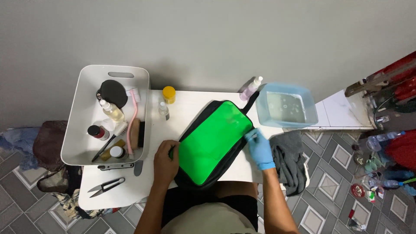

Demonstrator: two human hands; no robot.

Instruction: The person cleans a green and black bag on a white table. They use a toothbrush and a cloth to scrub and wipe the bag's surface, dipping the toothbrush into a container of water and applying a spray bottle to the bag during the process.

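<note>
At the middle of the white tabletop a bright green bag with black edging is laid at a slant, its black strap end pointing toward the far right. The bare left hand is pressed against the bag's near left edge, its grip curled around the black rim there. The right hand, covered by a blue glove, is set against the bag's right edge; its fingers are drawn together as if pinching something small, though what is held cannot be made out because that part is blurred. Just beyond the right hand a blue basin of cloudy water is seen at the far right corner, and a small pink spray bottle stands beside it. A dark grey cloth is draped over the right end of the tabletop. On the left a white tray is filled with brushes, bottles and a black pad. A yellow-capped jar and a small clear bottle stand between tray and bag. Small black snips lie near the front left corner.
</note>
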